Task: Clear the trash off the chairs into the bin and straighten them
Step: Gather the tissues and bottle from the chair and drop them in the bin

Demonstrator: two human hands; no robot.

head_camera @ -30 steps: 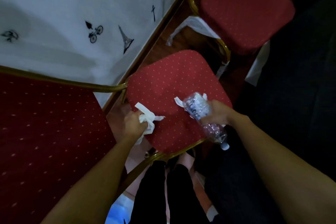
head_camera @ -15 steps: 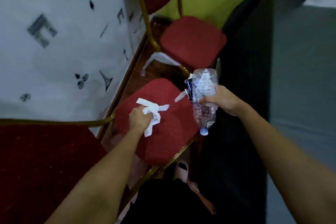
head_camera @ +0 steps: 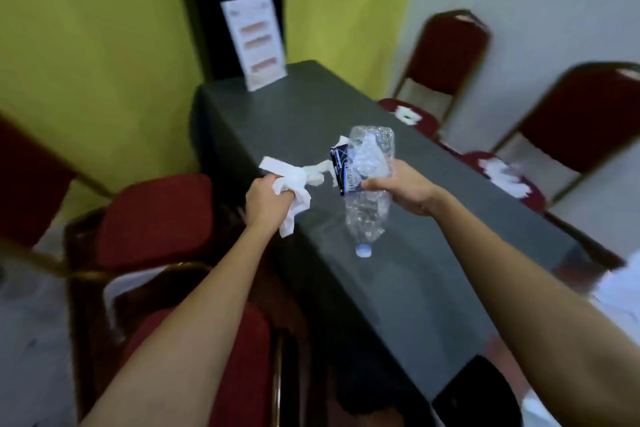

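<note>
left hand [head_camera: 268,199] fisted around crumpled white tissue wad [head_camera: 292,184]; right hand [head_camera: 403,189] clamps crushed clear plastic bottle [head_camera: 367,191] cap-down, both above dark grey clothed table [head_camera: 433,246]. more white tissue [head_camera: 504,177] on red padded chair [head_camera: 554,135] far side.

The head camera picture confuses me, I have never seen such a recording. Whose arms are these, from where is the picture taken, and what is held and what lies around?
There is no machine here. A person wears one wide-angle camera on the head; it looks forward and down, so you see that person's own two bare arms reaching out.

The left hand is closed on crumpled white tissue. The right hand grips a crushed clear plastic bottle, held with its cap pointing down, together with a small dark wrapper.

Both hands are above a long table with a dark grey cover. A white sign card stands at its far end. Red padded chairs stand on both sides. Two chairs on the right still carry white tissue: the farther seat and the nearer seat. No bin is visible in this picture.
</note>
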